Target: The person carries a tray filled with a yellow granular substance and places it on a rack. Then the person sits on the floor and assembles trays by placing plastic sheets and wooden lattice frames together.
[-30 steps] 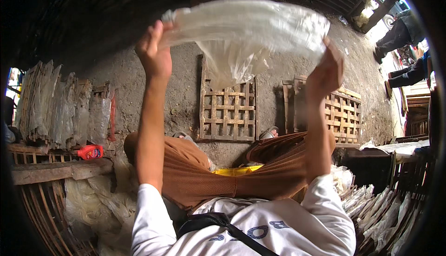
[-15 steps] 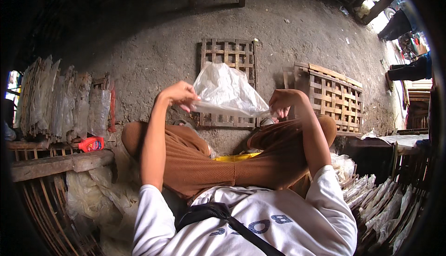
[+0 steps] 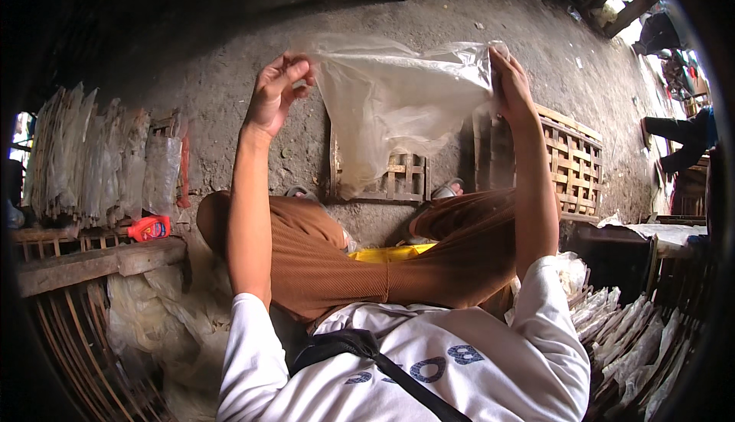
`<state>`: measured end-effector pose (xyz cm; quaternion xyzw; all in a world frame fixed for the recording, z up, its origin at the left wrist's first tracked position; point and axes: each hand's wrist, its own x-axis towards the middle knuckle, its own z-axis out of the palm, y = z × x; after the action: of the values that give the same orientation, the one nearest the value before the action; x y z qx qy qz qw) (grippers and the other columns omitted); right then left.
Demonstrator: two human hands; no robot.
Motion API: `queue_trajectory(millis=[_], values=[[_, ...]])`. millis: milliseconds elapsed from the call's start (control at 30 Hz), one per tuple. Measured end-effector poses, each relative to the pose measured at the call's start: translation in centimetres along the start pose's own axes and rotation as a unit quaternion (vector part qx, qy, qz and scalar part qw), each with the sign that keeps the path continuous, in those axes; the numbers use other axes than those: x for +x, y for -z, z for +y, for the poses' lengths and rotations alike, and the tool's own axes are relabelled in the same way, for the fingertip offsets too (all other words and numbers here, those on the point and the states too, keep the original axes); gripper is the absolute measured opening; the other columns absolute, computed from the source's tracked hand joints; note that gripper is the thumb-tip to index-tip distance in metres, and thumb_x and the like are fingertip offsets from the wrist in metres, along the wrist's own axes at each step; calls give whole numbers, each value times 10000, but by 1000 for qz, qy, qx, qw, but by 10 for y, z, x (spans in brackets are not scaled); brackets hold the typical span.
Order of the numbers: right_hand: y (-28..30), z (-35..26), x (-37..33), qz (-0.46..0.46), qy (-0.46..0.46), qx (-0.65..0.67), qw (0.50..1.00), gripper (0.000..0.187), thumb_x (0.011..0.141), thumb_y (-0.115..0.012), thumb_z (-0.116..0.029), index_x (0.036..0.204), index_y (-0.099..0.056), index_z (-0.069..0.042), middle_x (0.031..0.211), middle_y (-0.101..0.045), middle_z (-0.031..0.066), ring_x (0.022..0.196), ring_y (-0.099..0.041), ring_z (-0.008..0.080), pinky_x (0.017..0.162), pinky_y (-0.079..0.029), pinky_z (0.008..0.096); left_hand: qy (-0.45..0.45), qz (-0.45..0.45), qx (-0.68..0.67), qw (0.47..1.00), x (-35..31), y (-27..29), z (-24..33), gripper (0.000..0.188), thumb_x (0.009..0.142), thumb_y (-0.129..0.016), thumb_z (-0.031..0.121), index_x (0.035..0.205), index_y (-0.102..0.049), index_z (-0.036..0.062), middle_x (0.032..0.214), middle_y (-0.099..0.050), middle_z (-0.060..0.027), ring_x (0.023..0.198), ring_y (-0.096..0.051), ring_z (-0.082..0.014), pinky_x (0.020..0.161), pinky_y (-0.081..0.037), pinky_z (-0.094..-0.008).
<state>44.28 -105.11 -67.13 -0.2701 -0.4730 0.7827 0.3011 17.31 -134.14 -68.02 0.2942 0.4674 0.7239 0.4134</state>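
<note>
A clear, crinkled plastic sheet hangs stretched between my raised hands, in front of my crossed legs. My left hand pinches its upper left corner, with fingers curled. At the upper right corner, my right hand grips the sheet between thumb and fingers. The sheet's lower end droops over a slatted wooden rack lying on the ground, hiding most of it. Whether the plastic is a single layer or a bag, I cannot tell.
A second slatted rack leans at the right. Plastic-covered racks stand at the left, behind a red bottle by a wooden beam. More plastic-wrapped slats lie at lower right. Another person's legs show at the far right.
Both hands have risen and moved away from my lap, spreading a little wider. The plastic sheet has gone up with them and now hangs down from its top edge.
</note>
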Motion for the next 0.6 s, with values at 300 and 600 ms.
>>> queue_trajectory(millis=[300, 600], values=[[38, 44, 91, -37, 62, -274, 959, 159, 955, -534, -207, 990, -571, -57, 757, -595, 20, 546, -533, 93, 474, -446, 254, -13, 138, 63, 988, 82, 2, -33, 88, 905, -571, 193, 840, -565, 135, 754, -593, 18, 619, -584, -99, 500, -472, -242], [117, 214, 212, 16, -71, -540, 839, 330, 906, -543, -213, 1165, -590, -15, 861, -685, 157, 690, -668, 211, 647, -507, 330, 49, 275, 389, 878, 162, 124, -243, 326, 908, -581, 282, 718, -470, 42, 614, -476, 5, 578, -432, -127, 563, -397, -327]])
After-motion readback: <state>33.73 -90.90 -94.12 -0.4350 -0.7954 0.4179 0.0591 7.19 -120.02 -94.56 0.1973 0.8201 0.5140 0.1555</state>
